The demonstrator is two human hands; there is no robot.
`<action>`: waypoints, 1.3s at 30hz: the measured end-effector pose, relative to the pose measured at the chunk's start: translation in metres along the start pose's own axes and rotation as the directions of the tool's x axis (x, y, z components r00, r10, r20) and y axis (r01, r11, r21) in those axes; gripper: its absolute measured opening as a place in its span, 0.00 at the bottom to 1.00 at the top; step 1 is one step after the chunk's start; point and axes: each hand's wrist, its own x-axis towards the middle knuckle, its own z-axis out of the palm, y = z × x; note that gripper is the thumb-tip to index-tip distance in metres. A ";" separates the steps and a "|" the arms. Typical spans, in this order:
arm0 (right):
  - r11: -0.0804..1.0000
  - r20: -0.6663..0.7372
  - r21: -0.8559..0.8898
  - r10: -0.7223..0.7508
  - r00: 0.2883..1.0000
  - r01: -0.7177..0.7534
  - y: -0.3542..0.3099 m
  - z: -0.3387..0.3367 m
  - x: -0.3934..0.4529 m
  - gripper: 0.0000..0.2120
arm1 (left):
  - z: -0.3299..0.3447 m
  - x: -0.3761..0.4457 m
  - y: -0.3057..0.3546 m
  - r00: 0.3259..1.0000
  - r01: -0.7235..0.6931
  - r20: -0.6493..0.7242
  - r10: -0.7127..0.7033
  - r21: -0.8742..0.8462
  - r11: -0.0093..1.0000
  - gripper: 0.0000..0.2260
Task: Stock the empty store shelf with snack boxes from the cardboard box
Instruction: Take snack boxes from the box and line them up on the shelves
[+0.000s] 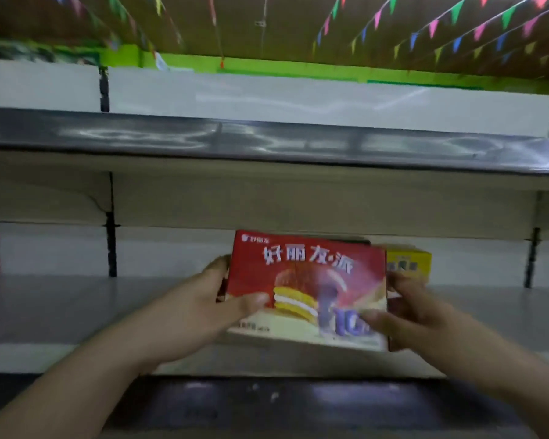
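A left hand (pixel 203 299) grips the left side of a red snack box (pixel 308 289), thumb across its front. The box is held tilted over the middle of a white shelf (pixel 61 312). A right hand (pixel 409 315) grips its right side. Behind, toward the shelf's back right, stands a yellow box (pixel 409 264).

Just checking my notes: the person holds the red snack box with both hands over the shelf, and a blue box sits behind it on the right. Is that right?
Not quite. The head view shows the box behind is yellow, not blue. The rest holds: the left hand and right hand both grip the red snack box over the shelf.
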 end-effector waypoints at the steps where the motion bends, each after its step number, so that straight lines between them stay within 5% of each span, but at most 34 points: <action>1: 0.999 0.070 -0.030 -0.013 0.997 0.015 0.005 -0.003 0.010 0.17 | -0.001 0.007 -0.004 0.999 0.044 0.028 -0.043 -0.019 0.999 0.20; 4: 0.983 0.215 -0.178 0.000 0.977 0.039 0.022 -0.010 0.034 0.19 | -0.005 0.025 -0.016 0.991 0.122 0.058 -0.122 0.007 0.992 0.16; 15: 0.873 0.293 -0.441 -0.078 0.953 0.207 0.023 0.041 0.118 0.18 | -0.082 0.066 -0.065 0.974 0.226 -0.013 -0.226 0.065 0.972 0.23; 17: 0.786 0.257 -0.563 -0.126 0.958 0.254 0.018 0.040 0.131 0.24 | -0.103 0.075 -0.077 0.972 0.233 -0.049 -0.232 0.030 0.972 0.25; 20: 0.571 0.157 -0.772 -0.256 0.954 0.280 0.022 0.025 0.156 0.27 | -0.117 0.092 -0.088 0.970 0.239 -0.050 -0.239 -0.002 0.971 0.43; 22: 0.519 0.108 -0.817 -0.287 0.952 0.249 0.033 0.019 0.171 0.29 | -0.117 0.108 -0.095 0.970 0.238 -0.053 -0.237 0.017 0.971 0.47; 26: 0.449 0.084 -0.873 -0.243 0.966 0.189 0.051 0.019 0.182 0.32 | -0.103 0.137 -0.103 0.979 0.201 -0.042 -0.199 0.045 0.979 0.41; 29: 0.287 0.173 -0.917 -0.333 0.927 0.275 0.060 0.017 0.186 0.34 | -0.085 0.154 -0.106 0.969 0.247 -0.030 -0.246 0.066 0.967 0.22; 35: 0.332 0.220 -0.874 -0.383 0.897 0.356 0.082 -0.003 0.192 0.37 | -0.076 0.175 -0.100 0.970 0.243 -0.104 -0.220 0.319 0.916 0.10; 39: 0.378 0.112 -0.892 -0.346 0.932 0.248 0.087 -0.009 0.188 0.30 | -0.058 0.182 -0.086 0.973 0.224 -0.131 -0.188 0.368 0.902 0.06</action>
